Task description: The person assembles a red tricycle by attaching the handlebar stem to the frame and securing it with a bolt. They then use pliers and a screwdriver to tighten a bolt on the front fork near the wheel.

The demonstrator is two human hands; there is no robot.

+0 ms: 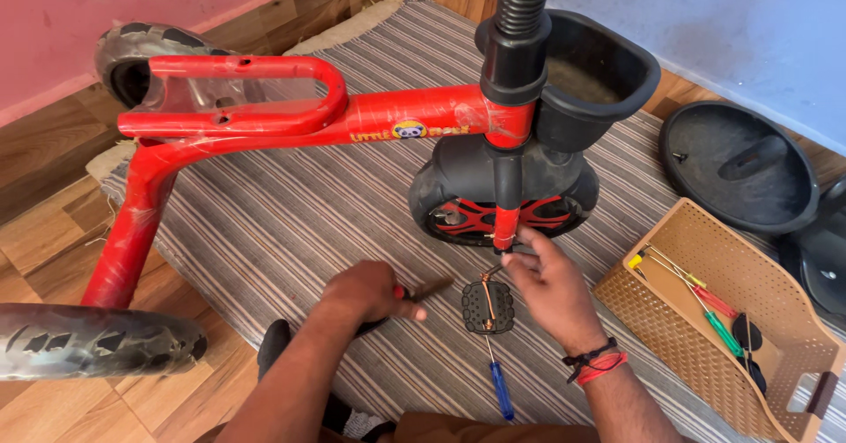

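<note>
A red child's tricycle frame (264, 126) stands on a striped mat (282, 223), with its black front wheel (493, 205) and black front basket (599, 81) ahead of me. My right hand (546, 289) touches the bottom of the red fork by the front wheel's axle, fingers pinched there. A black pedal (487, 306) hangs just below it. My left hand (370, 293) is shut on a pair of pliers (423, 290) with red and black handles, the jaws pointing toward the pedal.
A blue-handled screwdriver (500, 386) lies on the mat near my knees. A tan plastic basket (793, 372) at right holds several screwdrivers. A black seat part (740, 165) lies at the far right. Two black rear wheels (88, 342) sit at left on the wooden floor.
</note>
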